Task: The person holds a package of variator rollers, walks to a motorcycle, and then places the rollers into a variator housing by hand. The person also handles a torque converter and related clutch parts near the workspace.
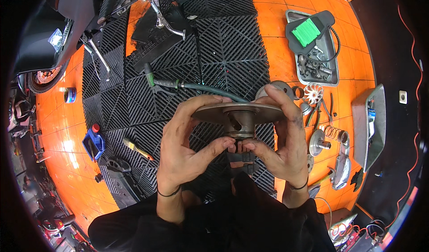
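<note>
A metal pulley half (262, 112), a wide disc with a short slotted hub beneath it, is raised in front of me between both hands. The fingers of my left hand (181, 151) curl round the left rim, and its thumb presses at the foot of the hub. On the other side my right hand (289, 150) grips the right rim in the same way, thumb also at the hub. A slanted slot shows in the hub's side. Behind the disc, part of a toothed metal wheel (266, 91) is visible on the floor.
Black ribbed mats (228, 42) cover the orange floor. A hose gun (154, 80) lies ahead, a paintbrush (137, 149) and blue bottle (93, 145) left. Rightward are a metal tray (331, 75), a fan wheel (313, 93), a coil spring (331, 132) and a grey bin (382, 131).
</note>
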Tool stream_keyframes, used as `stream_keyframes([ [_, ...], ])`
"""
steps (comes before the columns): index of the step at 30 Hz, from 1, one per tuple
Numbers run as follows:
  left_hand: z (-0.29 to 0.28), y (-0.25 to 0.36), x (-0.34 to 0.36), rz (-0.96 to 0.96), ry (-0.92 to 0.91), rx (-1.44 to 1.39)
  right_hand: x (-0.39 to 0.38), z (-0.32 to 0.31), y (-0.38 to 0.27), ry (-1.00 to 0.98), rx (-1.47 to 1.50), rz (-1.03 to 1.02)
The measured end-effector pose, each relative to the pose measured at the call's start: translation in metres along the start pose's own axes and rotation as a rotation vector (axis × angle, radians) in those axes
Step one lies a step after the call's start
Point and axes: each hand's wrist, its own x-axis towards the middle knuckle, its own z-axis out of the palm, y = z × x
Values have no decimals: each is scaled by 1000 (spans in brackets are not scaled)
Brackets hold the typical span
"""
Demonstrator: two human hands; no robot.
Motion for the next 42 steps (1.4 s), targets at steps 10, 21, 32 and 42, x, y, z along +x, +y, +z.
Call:
stream_keyframes([
  [10, 19, 10, -5, 312, 175, 297, -4, 7, -7, 117, -124, -133],
  [21, 32, 9, -12, 322, 242, 362, -11, 5, -13, 171, -216, -119],
  [32, 29, -25, 6, -231, 243, -359, -11, 33, 12, 278, 404, 400],
  [42, 17, -96, -9, -487, 252, -1002, -31, 27, 41, 233, -188, 258],
])
